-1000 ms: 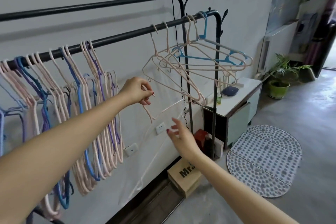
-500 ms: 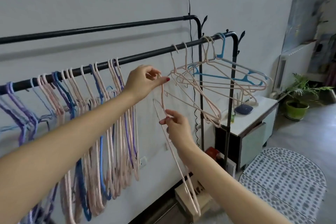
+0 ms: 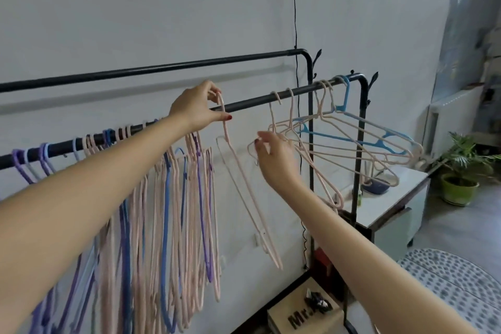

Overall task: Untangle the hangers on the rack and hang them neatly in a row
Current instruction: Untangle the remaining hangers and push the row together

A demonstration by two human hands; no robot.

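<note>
My left hand (image 3: 196, 107) pinches the hook of a pink hanger (image 3: 245, 192) right at the front black rail (image 3: 249, 102); the hanger dangles edge-on below. To its left a row of pink, blue and purple hangers (image 3: 168, 198) hangs straight on the rail. A tangled cluster of pink hangers and one blue hanger (image 3: 344, 138) hangs skewed at the rail's right end. My right hand (image 3: 272, 156) is beside that cluster with its fingers apart, fingertips at the nearest pink hanger's end; whether they touch it is unclear.
A second black rail (image 3: 151, 69) runs behind and higher, near the wall. A white cabinet (image 3: 393, 198) stands right of the rack, with a potted plant (image 3: 461, 171) beyond. A cardboard box (image 3: 306, 312) and a dotted mat (image 3: 455, 282) lie on the floor.
My left hand has lifted the pink hanger from below the rail up to the rail. My right hand let go of its body and moved right toward the tangled cluster.
</note>
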